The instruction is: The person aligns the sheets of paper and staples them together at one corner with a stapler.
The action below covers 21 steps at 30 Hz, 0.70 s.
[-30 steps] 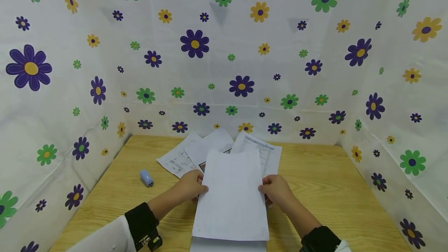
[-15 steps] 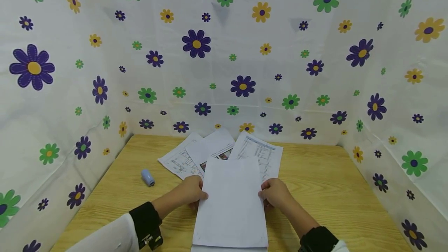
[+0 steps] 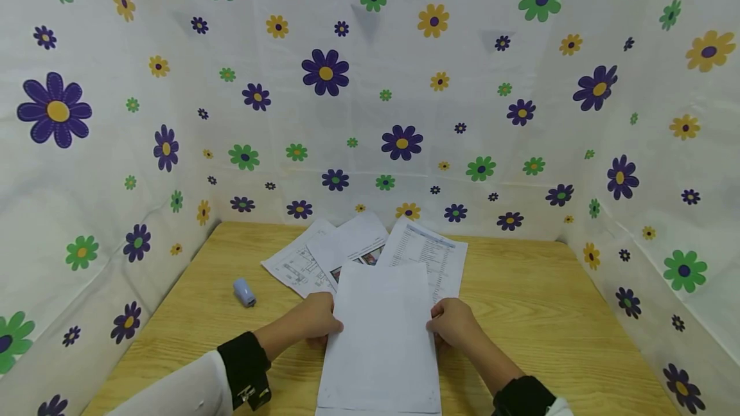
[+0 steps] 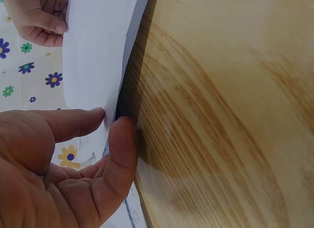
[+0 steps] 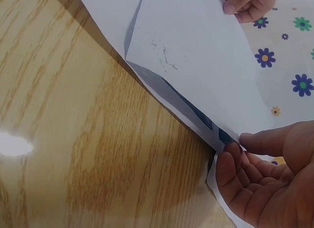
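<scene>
The near end of a lower sheet (image 3: 378, 413) is cut off by the bottom of the head view; most of it lies hidden under the white sheet (image 3: 381, 339). The right wrist view shows dark print in the gap between layers, too little to read. How many layers there are cannot be told. Behind, the white sheet covers parts of a drawing (image 3: 299, 266), a photo page (image 3: 349, 239) and a list (image 3: 424, 254); their text is too small to make out. The fingers under the white sheet are mostly hidden in the head view.

Both hands are curled in a pinch, thumbs on top: the left hand (image 3: 318, 318) grips the white sheet's left edge, the right hand (image 3: 453, 321) its right edge. The white sheet lies between them, reaching beyond them both ways over the wooden surface (image 3: 520, 313). A small blue object (image 3: 245, 293) lies left of the left hand, apart from it.
</scene>
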Available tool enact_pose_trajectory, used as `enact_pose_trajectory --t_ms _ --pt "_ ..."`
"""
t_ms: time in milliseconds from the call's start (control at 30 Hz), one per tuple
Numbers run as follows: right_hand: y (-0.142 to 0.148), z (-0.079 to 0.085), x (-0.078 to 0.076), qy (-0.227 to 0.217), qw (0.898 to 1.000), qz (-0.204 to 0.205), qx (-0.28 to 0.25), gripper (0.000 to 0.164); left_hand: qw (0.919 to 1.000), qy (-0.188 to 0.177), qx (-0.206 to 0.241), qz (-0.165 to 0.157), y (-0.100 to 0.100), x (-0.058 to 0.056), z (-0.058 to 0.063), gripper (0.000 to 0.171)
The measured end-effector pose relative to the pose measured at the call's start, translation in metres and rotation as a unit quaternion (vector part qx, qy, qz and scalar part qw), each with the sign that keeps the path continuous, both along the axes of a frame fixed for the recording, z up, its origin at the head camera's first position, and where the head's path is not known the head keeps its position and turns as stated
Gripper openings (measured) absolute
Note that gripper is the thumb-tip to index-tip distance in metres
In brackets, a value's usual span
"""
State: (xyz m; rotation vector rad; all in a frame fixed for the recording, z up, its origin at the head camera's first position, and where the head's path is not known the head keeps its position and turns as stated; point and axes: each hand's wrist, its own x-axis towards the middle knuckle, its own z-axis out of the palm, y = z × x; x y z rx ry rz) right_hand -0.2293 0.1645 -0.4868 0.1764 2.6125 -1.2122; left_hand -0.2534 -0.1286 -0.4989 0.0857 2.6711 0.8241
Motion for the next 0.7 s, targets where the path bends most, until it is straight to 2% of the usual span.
enact_pose_trajectory --t_ms 233,400,700 --pt "0.003 -0.002 -0.001 0.005 1.0 0.001 0.009 0.011 0.9996 0.002 -0.029 -0.002 0.001 0.002 0.004 0.027" --pt "0.004 -0.005 0.001 -0.012 1.0 -0.009 0.023 0.011 0.9987 -0.012 -0.048 -0.008 0.003 0.003 0.007 0.028" --pt "0.009 -0.007 0.004 -0.016 0.999 0.003 0.029 0.014 0.9968 -0.038 -0.07 0.008 0.008 0.003 0.013 0.029"
